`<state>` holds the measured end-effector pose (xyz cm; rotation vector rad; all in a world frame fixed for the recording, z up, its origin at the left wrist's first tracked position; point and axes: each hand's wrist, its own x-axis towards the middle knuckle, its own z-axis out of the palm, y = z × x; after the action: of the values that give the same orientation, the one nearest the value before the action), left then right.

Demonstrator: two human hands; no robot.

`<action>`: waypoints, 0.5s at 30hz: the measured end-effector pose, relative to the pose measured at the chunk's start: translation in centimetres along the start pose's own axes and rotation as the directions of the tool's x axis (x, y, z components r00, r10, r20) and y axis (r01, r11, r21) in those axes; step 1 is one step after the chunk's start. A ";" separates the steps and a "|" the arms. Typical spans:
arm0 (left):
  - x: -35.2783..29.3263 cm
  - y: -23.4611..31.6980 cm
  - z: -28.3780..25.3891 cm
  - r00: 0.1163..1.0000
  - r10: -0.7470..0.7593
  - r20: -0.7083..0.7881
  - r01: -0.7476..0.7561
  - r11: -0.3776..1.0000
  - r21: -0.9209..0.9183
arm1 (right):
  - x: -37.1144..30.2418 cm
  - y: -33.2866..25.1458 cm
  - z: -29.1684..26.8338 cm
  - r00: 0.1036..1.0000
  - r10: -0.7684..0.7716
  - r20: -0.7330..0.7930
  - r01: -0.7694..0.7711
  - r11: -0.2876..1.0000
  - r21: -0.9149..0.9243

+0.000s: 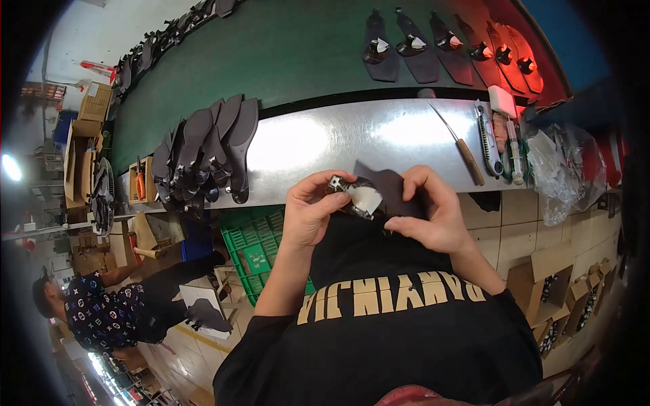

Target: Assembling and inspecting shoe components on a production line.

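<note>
At the bench's front edge (273, 195), a sandal (383, 187) is being pinched by fingers of the left hand (313, 207) at its strap (365, 198) and the right hand (435, 211) at its sole (395, 188), gentle pressure being advised.

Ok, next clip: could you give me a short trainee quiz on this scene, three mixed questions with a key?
1. True or false: the brown wooden-handled awl lies to the right of the slim cutter knife on the shiny steel ledge.

2. Multiple choice: what do the left hand and right hand hold between them?
A) a green plastic crate
B) a dark flat sandal piece with a white insert
C) a white rectangular block

3. Count: how many dark soles with shiny straps stand in the row at the right of the green work surface?

Key: 1 false, it lies to the left; 2 B; 3 six.
</note>
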<state>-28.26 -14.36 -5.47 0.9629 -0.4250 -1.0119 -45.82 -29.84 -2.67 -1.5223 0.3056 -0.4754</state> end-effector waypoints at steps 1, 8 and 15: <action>-0.1 -0.2 0.0 0.999 0.008 -0.034 -0.009 0.999 -0.031 | -0.2 0.4 0.1 0.994 -0.109 -0.023 0.105 0.989 -0.108; 0.0 0.1 0.5 0.996 0.031 -0.078 -0.030 0.999 0.010 | -0.9 -0.2 1.2 0.985 -0.109 -0.135 0.073 0.966 -0.248; 0.0 0.0 0.7 0.997 0.045 -0.059 -0.045 0.999 0.001 | -1.1 0.4 1.0 0.988 -0.141 -0.058 0.127 0.972 -0.199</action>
<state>-28.79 -14.66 -5.09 0.9764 -0.3963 -0.9405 -46.28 -28.39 -3.19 -1.7271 0.3134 -0.6229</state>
